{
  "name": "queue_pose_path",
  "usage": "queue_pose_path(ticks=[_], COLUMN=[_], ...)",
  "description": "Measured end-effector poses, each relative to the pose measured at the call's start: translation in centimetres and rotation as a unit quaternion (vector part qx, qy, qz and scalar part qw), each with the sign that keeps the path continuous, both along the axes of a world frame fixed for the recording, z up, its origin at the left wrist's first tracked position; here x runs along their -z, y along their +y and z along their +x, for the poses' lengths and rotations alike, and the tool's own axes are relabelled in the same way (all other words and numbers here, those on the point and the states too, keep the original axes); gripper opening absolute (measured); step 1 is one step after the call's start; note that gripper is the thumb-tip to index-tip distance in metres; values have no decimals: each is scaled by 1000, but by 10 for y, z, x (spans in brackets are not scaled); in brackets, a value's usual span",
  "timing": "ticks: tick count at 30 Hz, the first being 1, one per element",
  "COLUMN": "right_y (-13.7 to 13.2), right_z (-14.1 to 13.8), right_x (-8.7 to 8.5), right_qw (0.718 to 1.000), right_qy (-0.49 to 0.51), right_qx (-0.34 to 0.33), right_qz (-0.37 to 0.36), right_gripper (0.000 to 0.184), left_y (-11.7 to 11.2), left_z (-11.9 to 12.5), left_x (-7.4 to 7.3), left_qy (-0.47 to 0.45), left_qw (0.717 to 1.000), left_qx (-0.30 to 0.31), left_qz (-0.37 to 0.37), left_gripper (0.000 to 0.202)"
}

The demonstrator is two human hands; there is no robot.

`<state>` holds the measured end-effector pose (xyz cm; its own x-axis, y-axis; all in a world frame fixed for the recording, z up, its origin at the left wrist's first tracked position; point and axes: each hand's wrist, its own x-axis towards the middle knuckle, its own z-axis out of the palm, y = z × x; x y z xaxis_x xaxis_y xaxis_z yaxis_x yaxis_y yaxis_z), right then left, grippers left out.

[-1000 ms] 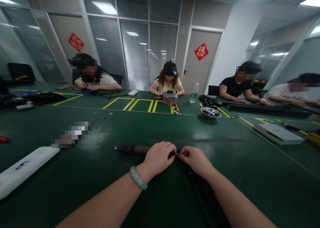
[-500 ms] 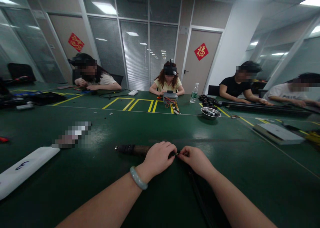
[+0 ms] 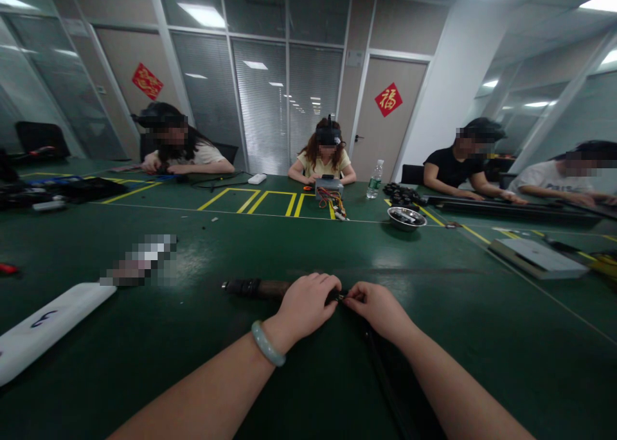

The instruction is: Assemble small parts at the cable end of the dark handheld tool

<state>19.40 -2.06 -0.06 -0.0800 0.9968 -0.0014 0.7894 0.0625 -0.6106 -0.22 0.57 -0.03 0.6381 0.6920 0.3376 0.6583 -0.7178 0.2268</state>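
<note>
My left hand (image 3: 306, 305), with a pale green bangle on the wrist, is closed over a dark, rod-like tool (image 3: 255, 289) that lies flat on the green table (image 3: 241, 247). Its black and brown end sticks out to the left of my fingers. My right hand (image 3: 378, 308) is pinched shut on a tiny part I cannot make out, right at my left fingertips. A black strap or cable (image 3: 385, 382) runs from under my hands toward me, between my forearms.
A white flat board (image 3: 48, 327) lies at the near left. A metal bowl (image 3: 405, 217), water bottle (image 3: 375, 180), grey box with coloured wires (image 3: 329, 193) and grey tray (image 3: 537, 257) sit further off. Several other people work along the far and right sides.
Almost nothing has changed. Both hands stay together over the tool, with only slight finger movement.
</note>
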Motion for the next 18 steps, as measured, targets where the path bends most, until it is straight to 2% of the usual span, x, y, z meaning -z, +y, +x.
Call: queue_pose_path(ticks=[8, 13, 18], right_y=[-1, 1, 1], right_z=[0, 1, 1], right_x=[1, 5, 4], right_qw=[1000, 1000, 1000], right_qy=[7, 10, 12], right_qx=[-2, -6, -7], right_qz=[2, 5, 7], right_gripper=[12, 13, 13], left_y=[2, 1, 1], left_z=[0, 1, 0], left_x=[3, 2, 0], left_qy=[-4, -8, -1], left_qw=[1000, 1000, 1000], left_qx=[19, -2, 20], left_qz=[4, 6, 3], left_gripper=[12, 17, 11])
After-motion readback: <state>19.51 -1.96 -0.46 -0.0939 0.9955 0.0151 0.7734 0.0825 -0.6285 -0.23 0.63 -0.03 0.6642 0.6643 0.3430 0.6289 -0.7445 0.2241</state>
